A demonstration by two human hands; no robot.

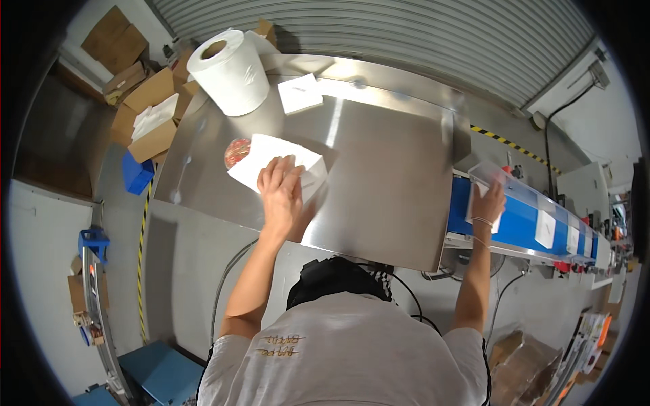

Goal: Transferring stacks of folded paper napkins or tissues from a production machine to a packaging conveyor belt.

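My left hand [280,193] lies over a white packet [261,157] on the left part of the steel table, its fingers bent and close together on it. A round red-patterned thing [237,153] pokes out from beside that packet; its kind I cannot make out. On the right, my right hand [489,204] reaches over the near end of a blue conveyor belt [518,216]. Its fingers are on a flat white packet [476,211], partly covered by the hand, and the fingertips are smeared by motion.
A large white roll [238,81] stands at the table's far left, beside a square white pad [300,93]. Several white packets [545,229] lie farther along the belt, under a clear guard [535,196]. An open cardboard box [152,139] stands left of the steel table [379,183].
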